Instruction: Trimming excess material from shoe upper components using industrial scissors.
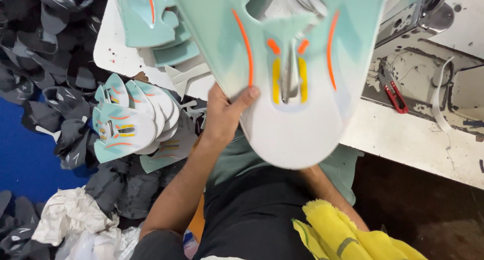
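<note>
The white work table (403,139) fills the far and right part of the view, with a sewing machine (418,13) at its far right corner. Held up in the centre, above the table's near edge and the person's lap, is a large flat shoe upper (287,83), mint green and white with orange and yellow stripes; its long axis runs near to far, rounded white end nearest the person, forked green end pointing far. The left hand (227,111) grasps it at the left edge, thumb lying over the top face, fingers hidden beneath. The upper therefore lies right of and above this hand. The right hand is hidden behind the upper; only the forearm shows, so its grip cannot be told. Left and lower: a stack of matching uppers (128,121) and a heap of dark grey pieces (60,48). Near right: yellow cloth (343,235). On the table: small red snips (393,91).
</note>
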